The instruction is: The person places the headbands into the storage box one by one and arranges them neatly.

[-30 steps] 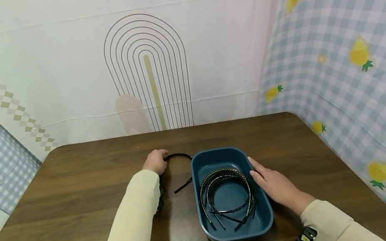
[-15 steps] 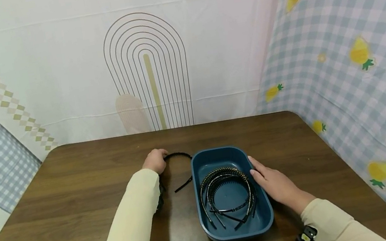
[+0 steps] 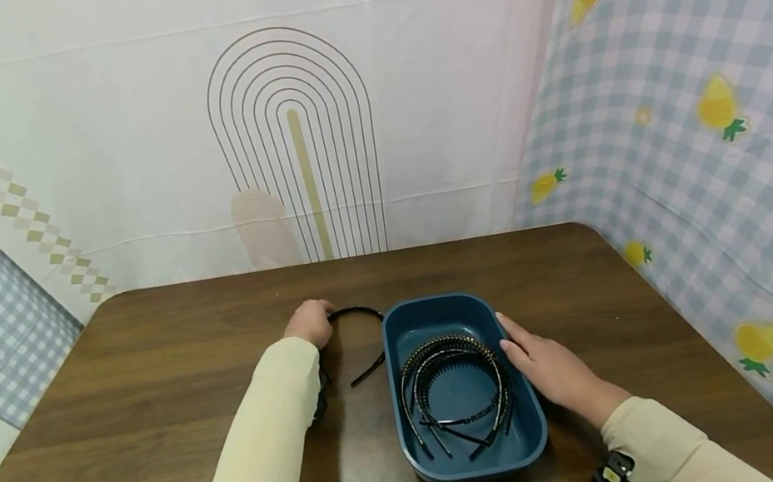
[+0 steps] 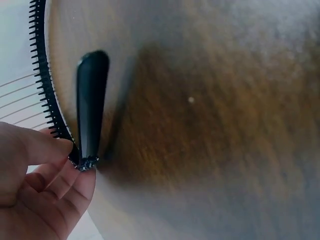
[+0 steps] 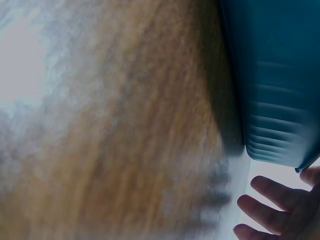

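Note:
Left of the blue bin, my left hand (image 3: 310,323) pinches a black toothed headband (image 3: 359,309) just above the table. In the left wrist view, thumb and fingers hold the headband (image 4: 42,75) near a bend, where a smooth black tip stands out. My right hand (image 3: 559,374) touches the right rim of the blue bin (image 3: 482,472), fingers fairly straight. From the right wrist, the bin (image 5: 275,70) shows its ribbed outer wall, with several fingers (image 5: 270,192) stretched out beside it. Coiled inside the bin lie several black headbands (image 3: 441,344), some with gold-coloured dots.
The wooden table (image 3: 158,429) carries the bin right of its middle. Behind the table hangs a white patterned cloth (image 3: 425,100). A blue checked cloth (image 3: 693,209) slopes down along the right side.

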`<state>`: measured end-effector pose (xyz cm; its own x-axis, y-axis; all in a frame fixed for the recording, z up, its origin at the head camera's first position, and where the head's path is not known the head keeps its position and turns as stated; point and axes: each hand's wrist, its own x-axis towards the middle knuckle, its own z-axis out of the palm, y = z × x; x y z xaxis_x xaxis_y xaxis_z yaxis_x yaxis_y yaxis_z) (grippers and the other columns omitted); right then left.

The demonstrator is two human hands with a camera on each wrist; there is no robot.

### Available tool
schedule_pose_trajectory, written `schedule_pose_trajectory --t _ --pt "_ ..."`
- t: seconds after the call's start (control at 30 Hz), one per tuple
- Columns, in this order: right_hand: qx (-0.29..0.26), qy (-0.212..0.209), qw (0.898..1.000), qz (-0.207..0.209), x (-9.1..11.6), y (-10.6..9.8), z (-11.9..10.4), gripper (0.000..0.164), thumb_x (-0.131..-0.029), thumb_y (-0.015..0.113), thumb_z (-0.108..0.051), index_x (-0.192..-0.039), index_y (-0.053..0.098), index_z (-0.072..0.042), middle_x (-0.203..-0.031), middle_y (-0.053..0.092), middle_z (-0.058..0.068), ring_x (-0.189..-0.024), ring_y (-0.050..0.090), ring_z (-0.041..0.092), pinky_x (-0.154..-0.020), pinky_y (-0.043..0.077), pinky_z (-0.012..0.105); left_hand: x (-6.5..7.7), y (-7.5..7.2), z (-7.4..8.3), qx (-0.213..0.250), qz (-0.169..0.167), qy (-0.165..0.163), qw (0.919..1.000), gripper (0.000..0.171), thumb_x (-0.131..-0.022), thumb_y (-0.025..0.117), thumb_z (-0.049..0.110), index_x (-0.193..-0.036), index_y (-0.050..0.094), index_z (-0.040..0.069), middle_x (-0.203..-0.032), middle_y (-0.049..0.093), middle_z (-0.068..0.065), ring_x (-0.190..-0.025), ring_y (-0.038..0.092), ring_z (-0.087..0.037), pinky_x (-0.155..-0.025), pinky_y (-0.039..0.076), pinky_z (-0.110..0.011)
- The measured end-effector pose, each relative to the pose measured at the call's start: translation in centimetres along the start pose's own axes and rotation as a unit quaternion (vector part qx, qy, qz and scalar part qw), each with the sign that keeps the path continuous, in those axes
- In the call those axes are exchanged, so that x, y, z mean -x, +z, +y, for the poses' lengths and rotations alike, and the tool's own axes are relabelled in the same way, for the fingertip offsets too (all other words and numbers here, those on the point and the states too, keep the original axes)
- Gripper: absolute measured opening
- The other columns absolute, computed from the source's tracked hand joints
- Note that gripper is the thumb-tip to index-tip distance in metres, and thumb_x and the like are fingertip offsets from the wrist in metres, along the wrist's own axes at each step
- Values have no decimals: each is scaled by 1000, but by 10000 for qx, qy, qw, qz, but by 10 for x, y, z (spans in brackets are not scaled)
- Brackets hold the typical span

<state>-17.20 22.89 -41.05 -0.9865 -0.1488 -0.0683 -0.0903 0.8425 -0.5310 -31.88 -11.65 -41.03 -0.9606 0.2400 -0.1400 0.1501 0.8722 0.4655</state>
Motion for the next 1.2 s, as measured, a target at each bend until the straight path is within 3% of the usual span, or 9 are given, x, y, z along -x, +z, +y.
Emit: schedule_pose_trajectory --t 0.2,0.63,0.87,1.07,1.2 --pt "22 3 10000 20 0 0 0 57 -106 31 -39 -156 18 -15 -153 33 17 -133 40 41 -105 33 60 1 -1 0 -182 104 -13 9998 45 -89 41 -10 -129 58 -2 -133 55 -22 -125 49 -38 -100 44 -49" --pt "-2 5 10000 -3 0 0 0 58 -106 31 -39 -156 17 -15 -153 33 17 -133 40 42 -105 33 61 6 -14 -9 -51 374 -117 9992 43 -89 43 -8 -130 55 -5 -132 55 -24 -124 50 -39 -99 44 -49" --pt "-21 -22 10000 -25 1 0 0 58 -106 31 -40 -156 17 -14 -153 33 18 -133 40 42 -104 33 61 9 -21 -15 183 346 -219 9990 43 -90 43 -8 -132 52 -4 -133 53 -25 -122 50 -40 -94 47 -49" --pt "11 -18 10000 -22 1 0 -1 57 -106 31 -39 -156 17 -14 -153 32 17 -133 39 41 -105 33 60 18 -28 -14 269 418 -292 9983 44 -90 42 -8 -133 51 -5 -136 50 -28 -131 40 -43 -99 43 -51" --pt "27 -5 10000 -27 1 0 -1 58 -106 31 -40 -156 17 -14 -153 32 17 -133 39 42 -105 33 61 23 -34 -11 308 536 -261 9977 47 -88 41 -10 -134 50 -6 -135 49 -29 -123 48 -41 -89 47 -47"
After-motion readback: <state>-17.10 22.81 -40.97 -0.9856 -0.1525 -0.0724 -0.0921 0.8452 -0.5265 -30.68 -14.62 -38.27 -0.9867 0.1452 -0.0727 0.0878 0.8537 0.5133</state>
